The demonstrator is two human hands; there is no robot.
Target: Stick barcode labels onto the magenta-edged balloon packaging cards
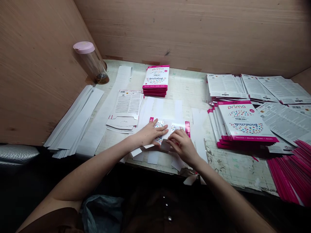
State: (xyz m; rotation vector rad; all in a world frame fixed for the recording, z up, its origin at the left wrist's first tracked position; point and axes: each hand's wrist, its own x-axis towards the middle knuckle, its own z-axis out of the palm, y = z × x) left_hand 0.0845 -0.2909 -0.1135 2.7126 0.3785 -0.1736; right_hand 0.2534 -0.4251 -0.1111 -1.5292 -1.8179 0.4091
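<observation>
A printed card sleeve [178,125] with coloured dots and pink ends lies sideways at the table's front, a white band crossing its middle. Pressing flat on its left part is my left hand [148,132], fingers stretched out. My right hand [181,142] is closed in a pinch over the right part, at a small white paper flap [165,145]. Whether that flap belongs to the sleeve or is a separate strip, I cannot tell. White paper strips [153,157] stick out under and around the sleeve. My hands cover much of the print.
Finished-looking "prima" packs [155,77] stand stacked behind my hands. Unfolded card blanks [127,106] and long white strips [75,119] lie to the left, near a lidded bottle [91,61]. More packs [243,121] pile up at right. Wooden panels [194,35] enclose the table.
</observation>
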